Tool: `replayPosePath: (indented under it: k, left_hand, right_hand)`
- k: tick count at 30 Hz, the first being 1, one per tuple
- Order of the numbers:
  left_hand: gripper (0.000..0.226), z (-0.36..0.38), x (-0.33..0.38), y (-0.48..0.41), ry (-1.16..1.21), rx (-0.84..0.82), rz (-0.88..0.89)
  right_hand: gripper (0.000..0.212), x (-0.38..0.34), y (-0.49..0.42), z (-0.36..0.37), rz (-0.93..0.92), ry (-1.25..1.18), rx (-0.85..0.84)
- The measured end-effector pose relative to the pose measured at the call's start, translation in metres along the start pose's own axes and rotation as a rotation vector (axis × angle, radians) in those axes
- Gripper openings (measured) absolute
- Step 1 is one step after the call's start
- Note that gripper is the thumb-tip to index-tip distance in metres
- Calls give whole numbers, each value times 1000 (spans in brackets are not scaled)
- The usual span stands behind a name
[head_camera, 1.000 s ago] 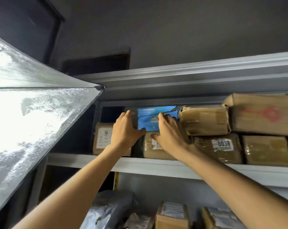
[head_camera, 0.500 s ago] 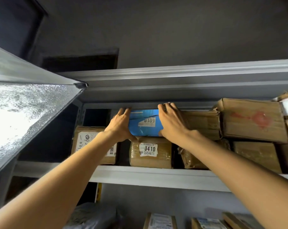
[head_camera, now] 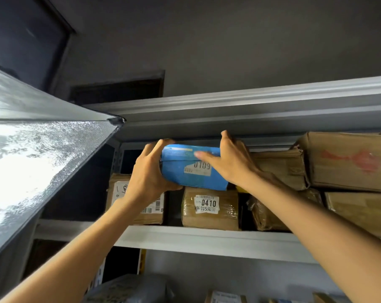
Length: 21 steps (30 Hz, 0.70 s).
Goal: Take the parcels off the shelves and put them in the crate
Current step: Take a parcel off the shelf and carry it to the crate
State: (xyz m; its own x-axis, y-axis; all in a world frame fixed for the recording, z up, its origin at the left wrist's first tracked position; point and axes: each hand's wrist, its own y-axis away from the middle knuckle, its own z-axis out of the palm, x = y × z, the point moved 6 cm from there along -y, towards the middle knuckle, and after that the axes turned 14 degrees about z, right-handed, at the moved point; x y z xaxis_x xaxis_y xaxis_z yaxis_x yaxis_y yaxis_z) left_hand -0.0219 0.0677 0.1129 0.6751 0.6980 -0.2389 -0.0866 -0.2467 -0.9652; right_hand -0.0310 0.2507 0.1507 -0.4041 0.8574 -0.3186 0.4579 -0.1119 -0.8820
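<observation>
A blue parcel [head_camera: 185, 171] with a white label reading 0109 is on the top shelf [head_camera: 185, 239], tilted and partly drawn out over a brown taped parcel [head_camera: 209, 208] labelled 0410. My left hand [head_camera: 148, 173] grips the blue parcel's left end, fingers over the top and thumb beneath. My right hand [head_camera: 228, 162] holds its right end, thumb across the front face. No crate is in view.
More brown parcels fill the shelf: one with a barcode label [head_camera: 137, 204] at left, a crumpled one [head_camera: 281, 169] and a large box with a red mark [head_camera: 349, 160] at right. A bright reflective panel [head_camera: 32, 162] juts in at left. Lower shelf holds a grey bag [head_camera: 128, 289].
The blue parcel has been pulled forward and tipped out of its stack. Both hands now wrap its ends instead of lying flat beside it. The view has moved closer.
</observation>
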Motion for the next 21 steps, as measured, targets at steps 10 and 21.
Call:
replayPosePath:
  k: [10,21]
  left_hand:
    - [89,-28,43,41,33,163,-14]
    - [95,-27,58,66,490,216,-398]
  right_hand:
    - [70,10,43,-31,216,-425,-32]
    - [31,34,85,0,294,-923,-276]
